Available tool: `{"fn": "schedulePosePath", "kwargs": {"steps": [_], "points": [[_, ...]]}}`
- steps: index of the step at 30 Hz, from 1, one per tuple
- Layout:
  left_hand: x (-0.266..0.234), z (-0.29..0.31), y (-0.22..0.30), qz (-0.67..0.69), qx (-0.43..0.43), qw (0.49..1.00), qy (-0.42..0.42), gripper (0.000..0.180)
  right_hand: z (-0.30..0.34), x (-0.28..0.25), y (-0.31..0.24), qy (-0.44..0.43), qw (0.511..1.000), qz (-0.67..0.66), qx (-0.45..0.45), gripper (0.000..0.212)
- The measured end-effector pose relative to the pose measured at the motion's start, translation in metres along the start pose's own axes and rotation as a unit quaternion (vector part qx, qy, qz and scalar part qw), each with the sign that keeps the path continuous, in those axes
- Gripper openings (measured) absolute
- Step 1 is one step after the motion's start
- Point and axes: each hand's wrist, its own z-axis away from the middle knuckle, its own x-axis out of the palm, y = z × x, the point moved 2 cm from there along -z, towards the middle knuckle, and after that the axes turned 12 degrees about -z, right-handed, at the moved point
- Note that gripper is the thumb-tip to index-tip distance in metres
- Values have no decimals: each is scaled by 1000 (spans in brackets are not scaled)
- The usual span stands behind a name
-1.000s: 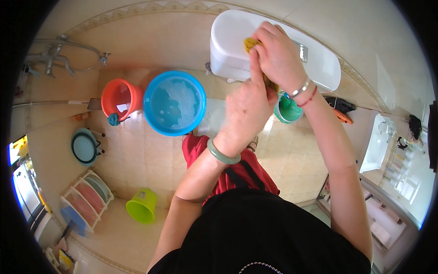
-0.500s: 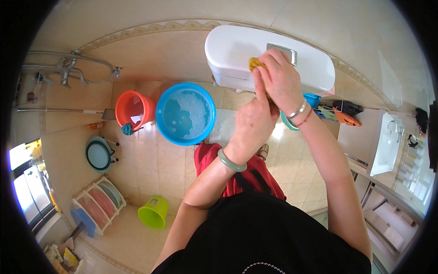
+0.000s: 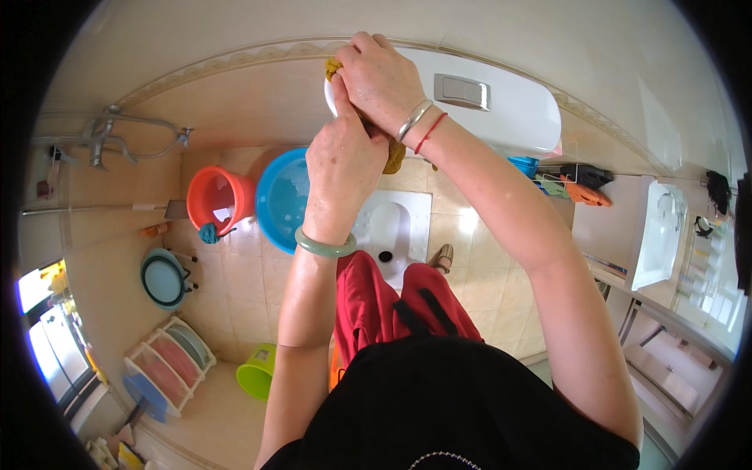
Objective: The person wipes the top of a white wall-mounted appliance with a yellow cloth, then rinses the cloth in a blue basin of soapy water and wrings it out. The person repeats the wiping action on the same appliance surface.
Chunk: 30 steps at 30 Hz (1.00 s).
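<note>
Yellow cloth (image 3: 394,159): bunched between the right hand (image 3: 380,82) and the left hand (image 3: 342,163), at the left end of the cistern (image 3: 521,117); from here I cannot tell whether it touches.
Grip: hands pressed together, both clamped on the cloth.
Wrists: green bangle (image 3: 326,244) on the left; silver bangle (image 3: 414,121) and red cord (image 3: 430,134) on the right.
Cistern: white, flush button (image 3: 462,92) on top.
Floor (image 3: 489,294): squat pan (image 3: 417,222) below, blue tub (image 3: 267,222) left of it, red bucket (image 3: 243,196) just beside the tub.

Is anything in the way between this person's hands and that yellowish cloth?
Nothing visible: the bare left hand and bare right hand directly grip the crumpled mustard-yellow cloth, hiding most of it.
</note>
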Motion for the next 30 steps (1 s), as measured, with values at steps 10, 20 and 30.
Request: {"fn": "schedulePosePath", "kwargs": {"steps": [10,20,30], "points": [[6,-12,55,-83,56,993,-64,66,16,-47,39,-9,995,86,44,17],[32,-15,103,-22,109,990,-89,67,36,-93,83,-43,987,85,128,13],[75,-3,159,-40,183,976,-110,78,88,-139,132,23,979,82,185,16]]}}
